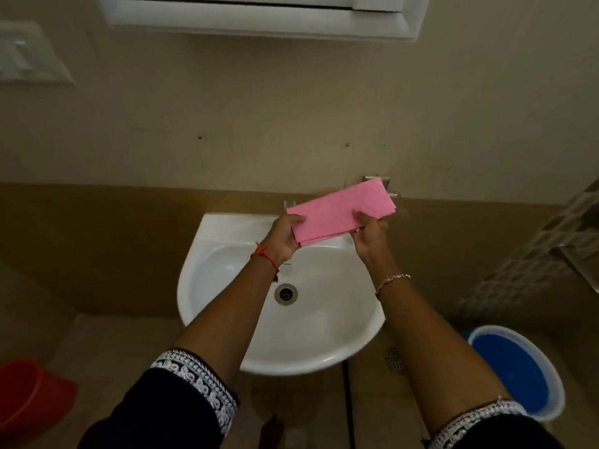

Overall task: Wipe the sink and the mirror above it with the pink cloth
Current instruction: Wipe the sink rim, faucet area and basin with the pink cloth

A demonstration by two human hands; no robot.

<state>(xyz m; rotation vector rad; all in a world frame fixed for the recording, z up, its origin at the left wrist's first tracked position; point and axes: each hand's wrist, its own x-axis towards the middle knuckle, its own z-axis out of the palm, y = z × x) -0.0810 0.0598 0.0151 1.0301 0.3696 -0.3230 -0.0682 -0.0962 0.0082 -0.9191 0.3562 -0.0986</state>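
both hands are holding the pink cloth (342, 215) up over the back of the sink (227, 325), near the wall. the left hand (283, 236) is pinching the cloth's lower left end, thumb on top, and the right hand (369, 233) is pinching its lower edge further along, leaving the far end sticking out past it. the cloth is folded into a long flat strip (layered edges are showing along the bottom), so the step in hand looks like folding or squaring it into a pad. to do it well, the edges should be lined up and the pad kept small enough for one palm, giving a flat face for the basin. the sink is sitting just below, looking dry, drain (285, 293) uncovered. the white frame (259, 25) at the top is probably the mirror's lower edge. a blue bucket (515, 371) is standing on the floor to the right, a red tub (32, 393) to the left.
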